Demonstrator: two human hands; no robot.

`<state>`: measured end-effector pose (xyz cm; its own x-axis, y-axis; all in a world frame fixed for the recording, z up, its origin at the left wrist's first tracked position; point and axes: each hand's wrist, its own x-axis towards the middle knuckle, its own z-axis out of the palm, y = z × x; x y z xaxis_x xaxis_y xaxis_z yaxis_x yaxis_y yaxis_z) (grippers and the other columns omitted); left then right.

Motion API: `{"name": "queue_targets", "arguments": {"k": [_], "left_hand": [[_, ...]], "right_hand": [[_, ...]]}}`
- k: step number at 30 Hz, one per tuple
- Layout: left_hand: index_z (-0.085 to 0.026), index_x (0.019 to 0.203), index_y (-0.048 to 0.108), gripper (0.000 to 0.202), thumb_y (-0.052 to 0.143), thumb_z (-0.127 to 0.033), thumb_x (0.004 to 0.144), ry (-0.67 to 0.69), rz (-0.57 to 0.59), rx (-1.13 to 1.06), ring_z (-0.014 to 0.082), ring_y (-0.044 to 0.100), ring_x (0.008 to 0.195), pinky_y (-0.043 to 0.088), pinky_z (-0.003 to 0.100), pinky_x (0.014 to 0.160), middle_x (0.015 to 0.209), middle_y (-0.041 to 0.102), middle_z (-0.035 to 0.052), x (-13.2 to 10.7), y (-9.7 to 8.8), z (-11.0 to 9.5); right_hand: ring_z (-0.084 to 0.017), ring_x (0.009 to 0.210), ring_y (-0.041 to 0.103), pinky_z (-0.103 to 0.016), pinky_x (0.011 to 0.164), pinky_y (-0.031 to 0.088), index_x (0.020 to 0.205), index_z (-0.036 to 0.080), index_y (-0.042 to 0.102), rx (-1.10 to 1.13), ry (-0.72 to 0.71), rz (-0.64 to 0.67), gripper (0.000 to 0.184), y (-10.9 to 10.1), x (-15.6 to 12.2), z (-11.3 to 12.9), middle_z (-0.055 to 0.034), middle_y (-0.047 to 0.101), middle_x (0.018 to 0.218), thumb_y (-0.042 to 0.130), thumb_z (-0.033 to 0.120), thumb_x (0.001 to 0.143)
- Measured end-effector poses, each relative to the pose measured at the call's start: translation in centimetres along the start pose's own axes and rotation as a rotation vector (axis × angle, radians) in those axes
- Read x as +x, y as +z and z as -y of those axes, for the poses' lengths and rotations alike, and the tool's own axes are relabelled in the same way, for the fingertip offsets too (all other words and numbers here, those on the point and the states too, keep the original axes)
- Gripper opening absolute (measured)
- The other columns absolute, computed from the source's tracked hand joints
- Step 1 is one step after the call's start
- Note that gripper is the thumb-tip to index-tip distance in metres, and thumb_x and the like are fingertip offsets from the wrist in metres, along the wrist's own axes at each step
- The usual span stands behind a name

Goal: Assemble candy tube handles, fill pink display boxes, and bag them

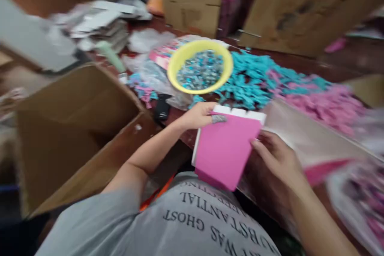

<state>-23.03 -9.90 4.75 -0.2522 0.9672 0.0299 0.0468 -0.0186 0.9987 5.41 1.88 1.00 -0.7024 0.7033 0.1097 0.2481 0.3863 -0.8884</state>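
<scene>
A flat pink sheet (226,148) with white notched card (240,113) showing behind it is held between my two hands, close to my shirt. My left hand (199,116) grips its top left corner, the thumb, wrapped in something grey, lying on the pink face. At the right edge my right hand (274,154) pinches it between thumb and fingers. Beyond the card stands a yellow bowl (172,74) of small blue and silvery pieces. Turquoise cloth-like pieces (252,80) lie in a heap to its right, with pink ones (327,104) beside them.
An open cardboard box (69,136) stands at my left. A black phone-like object (162,107) and a pale green-handled tool (111,56) lie near the bowl. Large cartons (193,0) line the back. A plastic bag of purple and pink items (366,200) sits at the right.
</scene>
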Motion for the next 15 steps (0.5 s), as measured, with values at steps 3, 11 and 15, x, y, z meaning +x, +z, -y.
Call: {"name": "queue_targets", "arguments": {"k": [3, 11, 15], "left_hand": [[-0.016, 0.100, 0.077, 0.041, 0.088, -0.049, 0.078, -0.024, 0.070, 0.075, 0.0226, 0.075, 0.090, 0.062, 0.035, 0.081, 0.097, 0.080, 0.0080, 2.4, 0.3, 0.0], [-0.014, 0.111, 0.079, 0.061, 0.092, -0.061, 0.073, -0.086, 0.288, -0.006, 0.0279, 0.079, 0.096, 0.066, 0.039, 0.085, 0.108, 0.083, 0.0127, 8.9, 6.3, 3.0], [-0.014, 0.113, 0.080, 0.066, 0.096, -0.058, 0.068, -0.178, 0.382, -0.015, 0.0303, 0.080, 0.099, 0.065, 0.043, 0.093, 0.102, 0.083, 0.0130, 10.6, 7.7, 4.1]], "right_hand": [[-0.027, 0.089, 0.078, -0.047, 0.078, 0.068, 0.111, 0.031, 0.071, 0.122, 0.128, 0.027, 0.040, -0.5, 1.5, 0.6, -0.0054, 0.081, 0.103, 0.072, 0.064, 0.089], [-0.019, 0.079, 0.069, -0.031, 0.068, 0.059, 0.096, 0.023, 0.070, 0.090, 0.217, -0.180, 0.044, -4.6, -0.2, -1.9, -0.0027, 0.076, 0.088, 0.076, 0.066, 0.087], [-0.017, 0.074, 0.068, -0.030, 0.064, 0.059, 0.090, 0.023, 0.071, 0.140, 0.288, -0.150, 0.047, -6.6, -1.2, -3.1, -0.0018, 0.074, 0.083, 0.076, 0.069, 0.086]]}}
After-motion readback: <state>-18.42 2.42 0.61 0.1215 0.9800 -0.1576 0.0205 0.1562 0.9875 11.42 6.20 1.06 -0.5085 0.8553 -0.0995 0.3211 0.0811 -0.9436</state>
